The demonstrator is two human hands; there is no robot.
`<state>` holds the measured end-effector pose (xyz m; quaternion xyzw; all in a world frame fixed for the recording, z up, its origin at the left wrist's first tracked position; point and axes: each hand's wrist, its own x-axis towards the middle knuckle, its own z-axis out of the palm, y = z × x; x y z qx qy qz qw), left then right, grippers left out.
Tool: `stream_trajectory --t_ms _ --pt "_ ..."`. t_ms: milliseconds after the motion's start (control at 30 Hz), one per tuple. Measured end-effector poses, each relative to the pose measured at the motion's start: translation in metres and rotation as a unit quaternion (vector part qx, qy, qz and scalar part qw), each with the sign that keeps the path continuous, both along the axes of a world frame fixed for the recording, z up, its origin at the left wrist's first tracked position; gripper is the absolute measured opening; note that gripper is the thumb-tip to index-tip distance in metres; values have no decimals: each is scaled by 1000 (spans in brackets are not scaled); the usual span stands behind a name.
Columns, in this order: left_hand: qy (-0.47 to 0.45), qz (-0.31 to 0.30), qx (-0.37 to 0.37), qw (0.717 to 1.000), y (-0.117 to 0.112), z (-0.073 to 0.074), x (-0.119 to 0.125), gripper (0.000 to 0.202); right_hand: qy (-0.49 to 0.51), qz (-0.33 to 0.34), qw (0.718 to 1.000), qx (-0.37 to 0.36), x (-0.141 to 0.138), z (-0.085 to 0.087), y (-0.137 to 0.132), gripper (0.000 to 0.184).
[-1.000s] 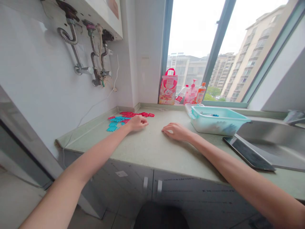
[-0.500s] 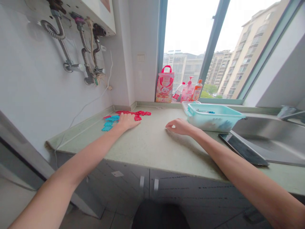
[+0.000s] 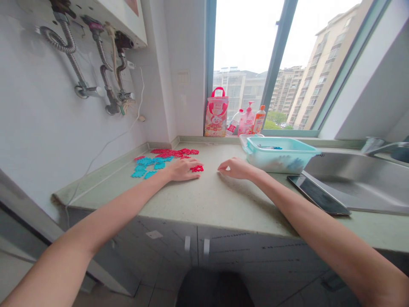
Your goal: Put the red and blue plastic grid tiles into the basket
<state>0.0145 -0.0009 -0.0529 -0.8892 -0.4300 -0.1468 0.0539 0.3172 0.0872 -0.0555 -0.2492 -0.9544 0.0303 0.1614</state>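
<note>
My left hand point(image 3: 183, 169) rests on the counter with thumb and fingers around a red flower-shaped plastic piece point(image 3: 197, 169). Behind that hand lie several more red pieces point(image 3: 174, 152), grouped near the wall. Several blue pieces point(image 3: 145, 163) of a similar jagged shape are spread to its left. My right hand point(image 3: 237, 168) is apart from the left, low over the counter, thumb and fingertips curled together in a pinch with nothing visible between them. It is close to a light teal plastic tub point(image 3: 281, 160), whose walls show dark pieces inside.
A phone point(image 3: 318, 195) lies between my right forearm and the steel sink point(image 3: 361, 179). On the windowsill stand a pink bag point(image 3: 216, 117), a pink pump bottle point(image 3: 246, 122) and an orange bottle point(image 3: 259, 120). A white cable point(image 3: 105, 147) runs down the left wall onto the counter.
My left hand has slid right, away from the blue pieces, with a red piece between its fingers. More blue pieces now show. My right hand keeps its pinch; the view has shifted slightly.
</note>
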Motion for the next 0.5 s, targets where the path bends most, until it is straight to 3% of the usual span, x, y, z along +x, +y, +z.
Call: stream_trajectory --t_ms 100,267,367,500 --pt "-17 14 30 999 3 0 -1 44 -4 -7 1000 -3 -1 1 -3 24" --pt "-20 228 91 969 18 -8 -21 41 33 -2 999 -1 -14 -12 -11 40" --pt "9 305 78 949 26 -15 -36 48 25 20 999 -4 -33 -23 -22 58" --pt "32 343 19 939 33 -22 -44 52 -19 16 999 -24 -56 -26 -33 55"
